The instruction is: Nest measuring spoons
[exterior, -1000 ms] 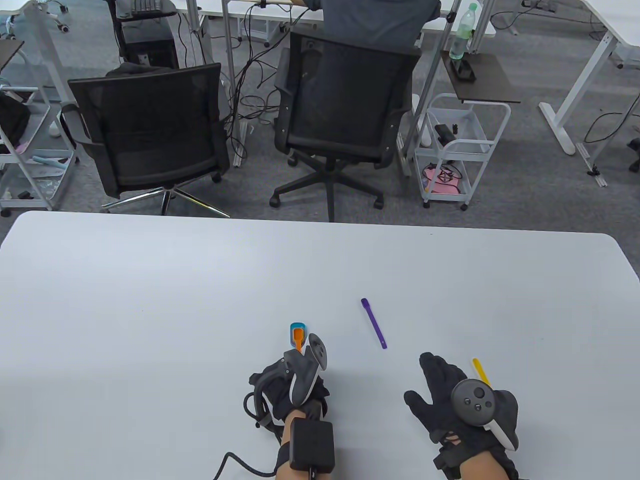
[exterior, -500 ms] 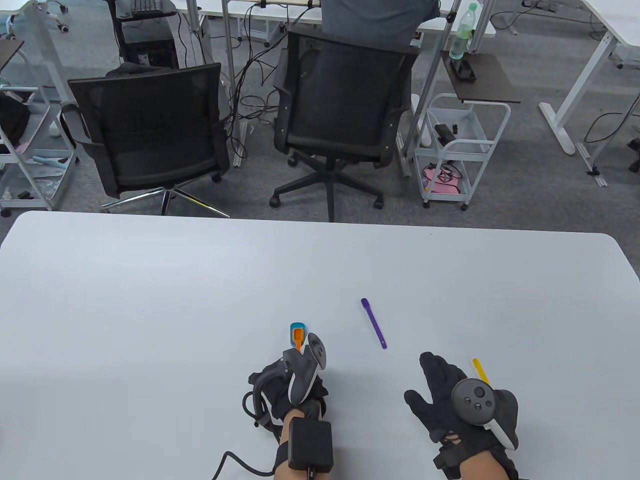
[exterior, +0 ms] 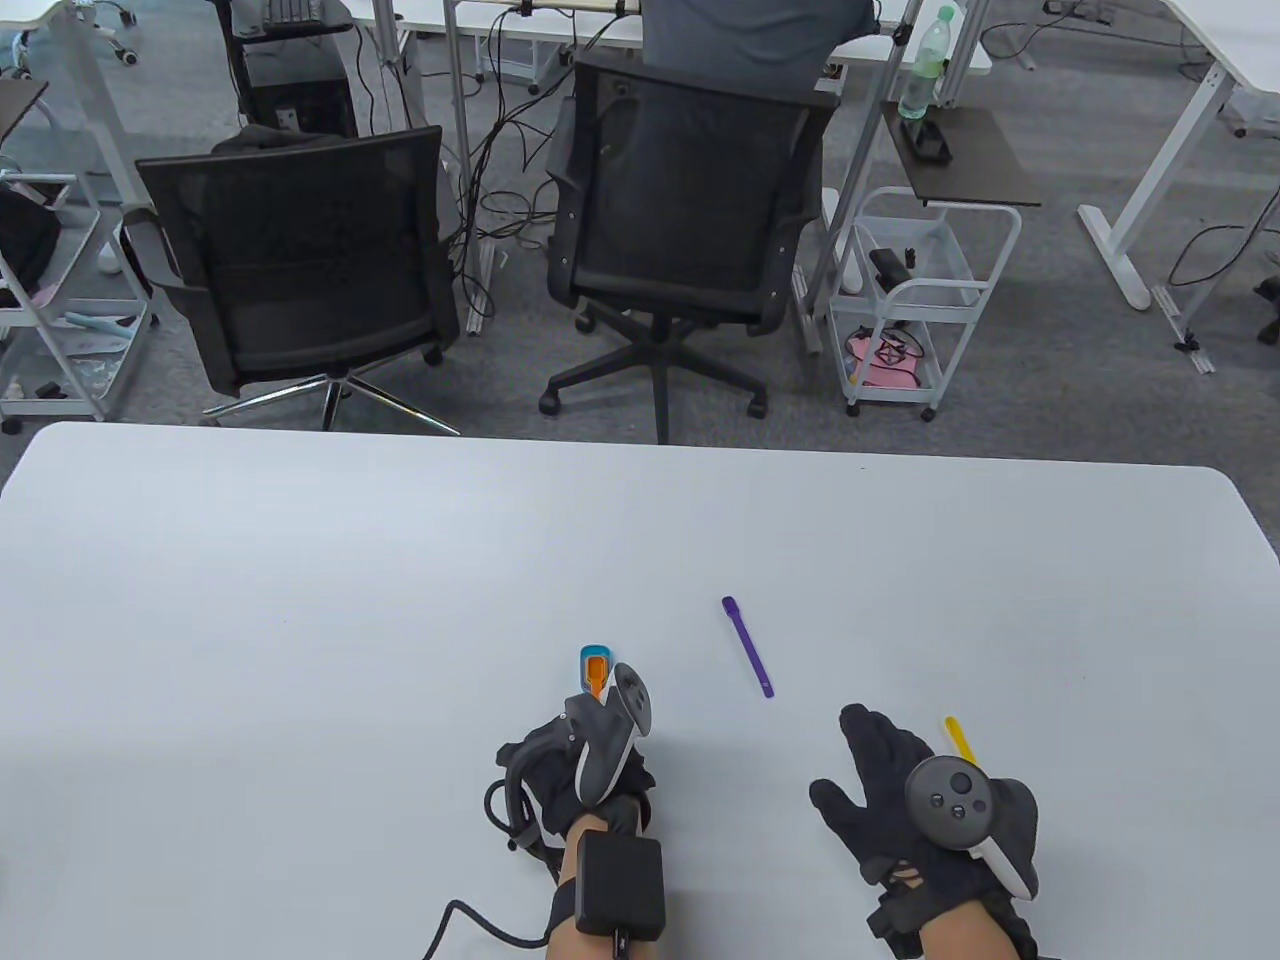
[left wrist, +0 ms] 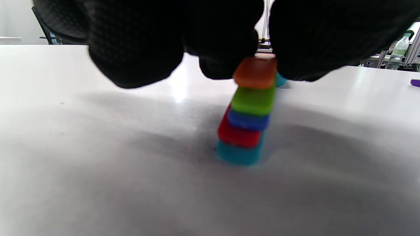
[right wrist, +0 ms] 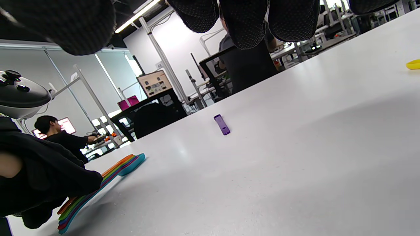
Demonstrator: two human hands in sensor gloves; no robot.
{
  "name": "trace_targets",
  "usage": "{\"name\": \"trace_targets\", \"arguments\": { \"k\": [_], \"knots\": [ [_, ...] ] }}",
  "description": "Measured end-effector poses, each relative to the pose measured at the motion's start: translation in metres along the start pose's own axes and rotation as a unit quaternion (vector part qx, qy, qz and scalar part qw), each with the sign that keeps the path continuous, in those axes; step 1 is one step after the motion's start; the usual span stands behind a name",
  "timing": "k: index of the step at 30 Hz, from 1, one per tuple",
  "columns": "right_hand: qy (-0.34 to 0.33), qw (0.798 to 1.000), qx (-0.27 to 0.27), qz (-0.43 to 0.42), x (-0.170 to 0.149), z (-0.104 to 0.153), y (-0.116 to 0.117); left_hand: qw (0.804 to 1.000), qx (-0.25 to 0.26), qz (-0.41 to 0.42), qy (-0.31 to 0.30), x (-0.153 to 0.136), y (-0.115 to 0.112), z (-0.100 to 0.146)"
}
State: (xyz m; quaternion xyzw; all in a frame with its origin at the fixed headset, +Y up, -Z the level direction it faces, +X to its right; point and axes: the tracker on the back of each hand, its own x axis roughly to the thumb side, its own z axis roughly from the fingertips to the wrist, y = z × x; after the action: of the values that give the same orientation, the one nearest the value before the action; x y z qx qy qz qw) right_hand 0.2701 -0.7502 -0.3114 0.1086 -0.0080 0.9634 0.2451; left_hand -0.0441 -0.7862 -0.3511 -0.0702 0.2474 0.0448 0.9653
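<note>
A nested stack of measuring spoons [exterior: 594, 668] lies on the white table [exterior: 300, 600], with the orange spoon on top of a teal one. In the left wrist view the handle ends [left wrist: 249, 111] are layered teal, red, blue, green, orange. My left hand [exterior: 585, 745] holds the handles, fingertips [left wrist: 226, 65] on the orange one. A purple spoon [exterior: 748, 646] lies alone right of the stack and also shows in the right wrist view [right wrist: 222, 124]. A yellow spoon [exterior: 962, 740] lies beside my right hand [exterior: 875, 765], which rests flat, fingers spread, holding nothing.
Two black office chairs [exterior: 300, 260] stand past the table's far edge, with a white cart [exterior: 915, 300] to their right. The near table edge is just below both wrists.
</note>
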Motion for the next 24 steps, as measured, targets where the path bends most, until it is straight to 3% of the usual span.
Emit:
{"name": "trace_targets", "arguments": {
  "k": [17,24],
  "knots": [
    [0.004,1.0,0.002,-0.004,-0.002,0.0,0.0,1.0,0.002,-0.002,-0.006,0.001,0.002,0.004],
    [0.011,1.0,0.002,-0.009,-0.006,0.001,-0.001,0.996,0.035,-0.01,-0.084,-0.013,0.022,0.017]
  ]
}}
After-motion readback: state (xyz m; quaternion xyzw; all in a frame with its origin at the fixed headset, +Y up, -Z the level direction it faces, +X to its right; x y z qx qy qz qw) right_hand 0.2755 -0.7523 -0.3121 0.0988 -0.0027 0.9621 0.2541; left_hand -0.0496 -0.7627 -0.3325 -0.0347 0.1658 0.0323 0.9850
